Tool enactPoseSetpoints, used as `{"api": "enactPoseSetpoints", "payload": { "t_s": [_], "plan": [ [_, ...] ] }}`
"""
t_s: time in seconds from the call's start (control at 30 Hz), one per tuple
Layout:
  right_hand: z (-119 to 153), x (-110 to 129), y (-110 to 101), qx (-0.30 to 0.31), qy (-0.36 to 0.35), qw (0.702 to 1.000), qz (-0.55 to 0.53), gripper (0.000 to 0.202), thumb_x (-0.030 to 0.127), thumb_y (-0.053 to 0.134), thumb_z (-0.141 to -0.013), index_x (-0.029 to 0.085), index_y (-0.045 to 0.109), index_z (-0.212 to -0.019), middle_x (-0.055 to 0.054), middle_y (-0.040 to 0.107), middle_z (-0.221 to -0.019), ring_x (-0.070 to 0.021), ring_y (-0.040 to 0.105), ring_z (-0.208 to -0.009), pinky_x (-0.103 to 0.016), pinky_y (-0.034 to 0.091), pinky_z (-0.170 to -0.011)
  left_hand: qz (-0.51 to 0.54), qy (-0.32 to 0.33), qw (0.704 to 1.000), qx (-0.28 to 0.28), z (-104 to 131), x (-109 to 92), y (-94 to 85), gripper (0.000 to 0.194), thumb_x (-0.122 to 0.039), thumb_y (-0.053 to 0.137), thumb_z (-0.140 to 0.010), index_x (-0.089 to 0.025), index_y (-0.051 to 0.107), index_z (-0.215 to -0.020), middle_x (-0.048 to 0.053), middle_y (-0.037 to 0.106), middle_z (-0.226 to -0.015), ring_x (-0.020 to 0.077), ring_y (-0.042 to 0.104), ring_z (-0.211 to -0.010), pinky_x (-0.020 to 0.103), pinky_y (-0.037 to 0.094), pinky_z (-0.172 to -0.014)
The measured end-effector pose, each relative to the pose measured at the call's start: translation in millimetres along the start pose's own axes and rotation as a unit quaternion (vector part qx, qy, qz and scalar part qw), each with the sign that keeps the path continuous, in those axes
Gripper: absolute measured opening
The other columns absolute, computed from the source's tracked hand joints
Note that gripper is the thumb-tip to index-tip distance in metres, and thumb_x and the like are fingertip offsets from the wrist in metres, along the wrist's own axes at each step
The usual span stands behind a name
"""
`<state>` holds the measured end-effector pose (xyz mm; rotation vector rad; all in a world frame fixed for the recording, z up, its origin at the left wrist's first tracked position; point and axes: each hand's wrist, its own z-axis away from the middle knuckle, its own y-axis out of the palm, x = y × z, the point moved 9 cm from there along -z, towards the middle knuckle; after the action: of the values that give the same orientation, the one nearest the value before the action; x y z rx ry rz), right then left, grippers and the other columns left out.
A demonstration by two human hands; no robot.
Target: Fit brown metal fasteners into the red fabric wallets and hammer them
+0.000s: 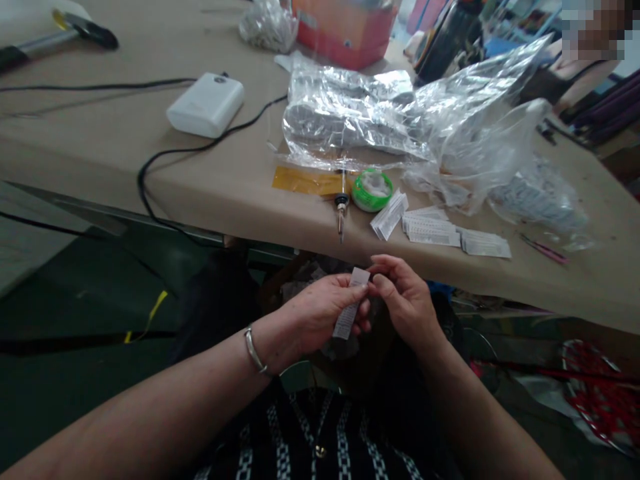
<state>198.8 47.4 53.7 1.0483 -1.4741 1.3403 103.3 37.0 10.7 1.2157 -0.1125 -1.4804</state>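
Observation:
My left hand (330,307) is closed, with its thumb pressing a narrow white printed label (345,322) against the fingers. The label stands tilted, its upper end by the table edge. My right hand (405,300) meets it at the upper right, thumb and index finger drawn together beside the left thumb. Whatever lies between those right fingertips is too small to make out. On the table just beyond are several stacks of similar labels (431,229), a round green tub (369,203) with white wadding, and a soldering iron (341,208) whose tip points toward me.
Clear plastic bags (355,120) spread behind the tub. Amber film (305,181) lies left of the iron; pink tweezers (545,248) lie right. A white box (207,105), black cable (143,177), hammer-like tool (75,33) and red bin (345,33) occupy the table. Another person is at top right.

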Motion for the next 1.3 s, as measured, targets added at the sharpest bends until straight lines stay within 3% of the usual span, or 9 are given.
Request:
{"api": "enactPoseSetpoints", "payload": {
  "t_s": [0.13,0.3,0.5,0.67,0.77,0.83,0.93,1.1,1.3],
  "plan": [
    [-4,-21,14,0.043,0.111,0.981,-0.154,0.018,0.035,0.063,-0.079,0.019,0.059,-0.086,0.003,0.06,-0.068,-0.0087,0.056,-0.053,-0.02,0.046,-0.052,-0.016,0.012,1.0,-0.011,-1,-3,-1.9,0.021,-0.033,0.062,-0.079,-0.013,0.057,-0.076,-0.001,0.055,-0.059,0.0092,0.053,-0.048,0.02,0.038,-0.047],
    [-5,-21,28,0.075,0.139,0.968,-0.197,0.017,0.034,0.062,-0.078,0.019,0.055,-0.075,0.006,0.056,-0.054,-0.0088,0.051,-0.04,-0.02,0.041,-0.04,-0.022,0.025,0.999,-0.014,2,-3,-4.0,0.027,-0.038,0.065,-0.076,-0.013,0.056,-0.071,-0.001,0.055,-0.059,0.0086,0.053,-0.05,0.021,0.04,-0.051],
    [-12,-13,18,0.024,0.084,0.99,-0.109,0.014,0.028,0.062,-0.077,0.017,0.057,-0.069,0.003,0.058,-0.066,-0.008,0.05,-0.056,-0.02,0.043,-0.055,-0.051,0.035,0.998,-0.03,7,-7,-11.4,0.025,-0.035,0.068,-0.074,-0.012,0.061,-0.081,0.003,0.062,-0.068,0.0088,0.055,-0.057,0.021,0.041,-0.056],
    [-11,-11,21,0.022,0.072,0.994,-0.084,0.014,0.032,0.06,-0.079,0.019,0.057,-0.075,0.004,0.055,-0.063,-0.0086,0.05,-0.054,-0.021,0.043,-0.054,-0.038,0.04,0.998,-0.032,8,-9,-13.0,0.022,-0.034,0.062,-0.078,-0.013,0.057,-0.077,-0.001,0.055,-0.061,0.0094,0.053,-0.051,0.022,0.042,-0.053],
    [-7,9,17,-0.003,-0.023,1.0,0.001,0.021,0.03,0.056,-0.083,0.021,0.059,-0.102,-0.001,0.063,-0.086,-0.0135,0.06,-0.076,-0.026,0.049,-0.071,-0.032,0.04,0.998,-0.027,9,-8,-12.2,0.023,-0.035,0.063,-0.078,-0.013,0.057,-0.075,-0.001,0.054,-0.06,0.0092,0.053,-0.05,0.021,0.04,-0.05],
    [-3,26,20,0.003,-0.099,0.991,0.087,0.031,0.027,0.053,-0.085,0.023,0.057,-0.116,-0.004,0.061,-0.104,-0.0171,0.059,-0.095,-0.031,0.047,-0.085,-0.037,0.043,0.998,-0.016,10,-9,-10.0,0.025,-0.037,0.064,-0.077,-0.012,0.059,-0.076,0.0,0.056,-0.06,0.0089,0.053,-0.05,0.02,0.038,-0.048],
    [1,38,28,0.031,-0.158,0.971,0.175,0.031,0.025,0.052,-0.086,0.023,0.058,-0.117,-0.007,0.059,-0.108,-0.0191,0.057,-0.102,-0.034,0.045,-0.09,-0.037,0.044,0.998,-0.019,10,-10,-9.1,0.026,-0.036,0.068,-0.074,-0.012,0.06,-0.078,0.001,0.057,-0.061,0.0082,0.052,-0.05,0.02,0.038,-0.049],
    [-1,37,28,0.018,-0.162,0.967,0.197,0.034,0.026,0.049,-0.088,0.024,0.055,-0.122,-0.006,0.061,-0.106,-0.0194,0.058,-0.099,-0.037,0.046,-0.09,-0.013,0.035,0.999,-0.035,10,-11,-10.8,0.024,-0.033,0.07,-0.072,-0.012,0.059,-0.078,0.0,0.058,-0.062,0.0083,0.053,-0.049,0.021,0.04,-0.05],
    [-3,25,29,0.033,-0.104,0.981,0.16,0.03,0.029,0.05,-0.088,0.022,0.058,-0.116,-0.004,0.065,-0.101,-0.0171,0.061,-0.093,-0.032,0.048,-0.086,-0.009,0.043,0.998,-0.035,10,-10,-13.3,0.023,-0.032,0.069,-0.072,-0.012,0.059,-0.078,0.0,0.056,-0.061,0.0084,0.052,-0.048,0.022,0.041,-0.05]
  ]
}}
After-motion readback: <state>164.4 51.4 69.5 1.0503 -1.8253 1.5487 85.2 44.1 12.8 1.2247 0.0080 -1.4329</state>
